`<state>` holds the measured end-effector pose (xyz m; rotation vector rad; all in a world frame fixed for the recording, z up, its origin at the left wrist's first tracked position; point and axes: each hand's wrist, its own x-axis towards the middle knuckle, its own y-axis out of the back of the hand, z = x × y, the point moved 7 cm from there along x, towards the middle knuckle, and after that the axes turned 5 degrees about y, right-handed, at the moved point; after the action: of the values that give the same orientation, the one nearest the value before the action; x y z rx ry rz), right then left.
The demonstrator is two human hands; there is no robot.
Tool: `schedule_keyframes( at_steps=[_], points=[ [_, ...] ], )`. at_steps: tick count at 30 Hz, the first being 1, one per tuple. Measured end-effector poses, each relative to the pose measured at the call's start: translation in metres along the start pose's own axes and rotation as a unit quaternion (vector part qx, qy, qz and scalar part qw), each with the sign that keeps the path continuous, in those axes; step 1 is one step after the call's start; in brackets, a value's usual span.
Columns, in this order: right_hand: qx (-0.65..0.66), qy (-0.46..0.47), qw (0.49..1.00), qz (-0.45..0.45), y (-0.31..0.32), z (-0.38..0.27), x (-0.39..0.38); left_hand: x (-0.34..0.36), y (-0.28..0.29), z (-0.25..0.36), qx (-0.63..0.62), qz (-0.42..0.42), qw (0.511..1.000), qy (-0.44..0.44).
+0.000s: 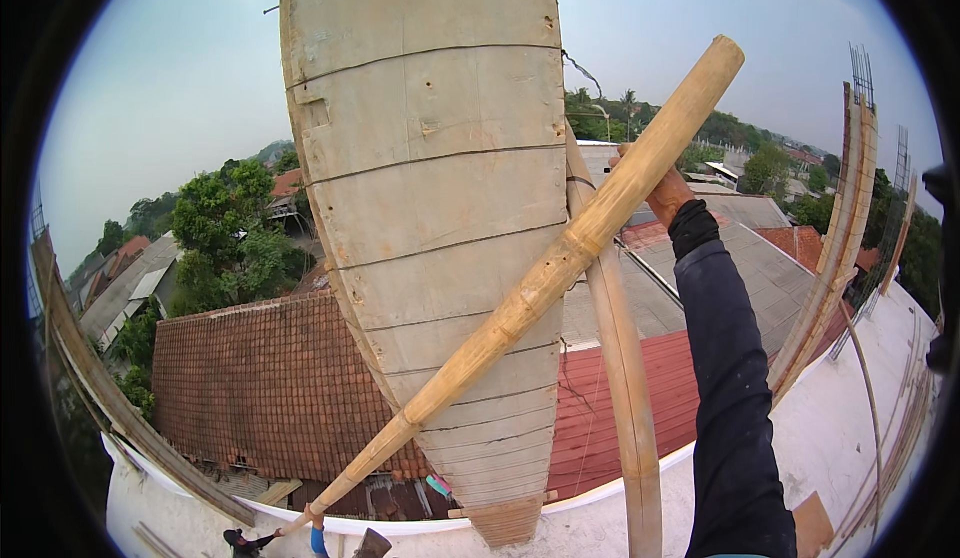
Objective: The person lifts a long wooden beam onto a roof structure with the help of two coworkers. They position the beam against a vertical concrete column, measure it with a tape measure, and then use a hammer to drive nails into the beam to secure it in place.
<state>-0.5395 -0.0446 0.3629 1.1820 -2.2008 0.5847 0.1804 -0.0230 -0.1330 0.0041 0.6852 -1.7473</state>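
My right hand (668,196), at the end of a dark sleeve, is closed around the upper part of a thick bamboo pole (530,303). The pole hides most of its fingers. This pole slants from the upper right down to the lower left, passing in front of a tall column form (440,188) of pale boards bound with wire. A second bamboo pole (625,388) leans nearly upright beside the form, behind the slanted one. Far below, a co-worker's hand (278,533) is at the slanted pole's lower end, with a blue-sleeved hand (318,520) near it. My left hand is out of view.
Further wooden column forms stand at the right (825,248) and left (130,408), with steel bars rising from the right one. A white slab (620,518) lies far below. Loose wires stick out from the central form. Tiled roofs (260,383) and trees (235,223) lie beyond.
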Motion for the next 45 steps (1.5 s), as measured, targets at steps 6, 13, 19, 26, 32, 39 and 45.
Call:
schedule_keyframes(
  at_steps=[6, 13, 19, 26, 32, 39, 45],
  points=[
    [0.068, 0.044, 0.996, 0.028, 0.004, 0.01, 0.011, 0.005, 0.018, -0.006, -0.004, 0.089, 0.996, 0.0],
    [-0.04, 0.153, 0.987, 0.0, 0.008, -0.021, 0.032, 0.016, 0.015, -0.007, -0.006, 0.09, 0.996, -0.003],
    [-0.145, 0.256, 0.953, -0.064, 0.002, -0.046, 0.082, 0.027, 0.009, -0.005, 0.025, 0.054, 0.997, -0.041],
    [0.002, 0.144, 0.983, -0.11, 0.004, -0.005, 0.094, 0.011, 0.009, 0.005, 0.046, 0.116, 0.991, -0.042],
    [0.115, 0.11, 0.986, -0.05, 0.021, 0.008, 0.063, 0.007, 0.017, 0.002, -0.011, 0.144, 0.99, 0.006],
    [-0.107, 0.234, 0.961, -0.104, -0.002, -0.045, 0.089, 0.015, 0.011, 0.004, 0.055, 0.135, 0.989, 0.01],
    [-0.077, 0.177, 0.968, -0.16, -0.016, -0.045, 0.096, 0.01, 0.001, 0.005, 0.066, 0.126, 0.99, 0.011]
  ],
)
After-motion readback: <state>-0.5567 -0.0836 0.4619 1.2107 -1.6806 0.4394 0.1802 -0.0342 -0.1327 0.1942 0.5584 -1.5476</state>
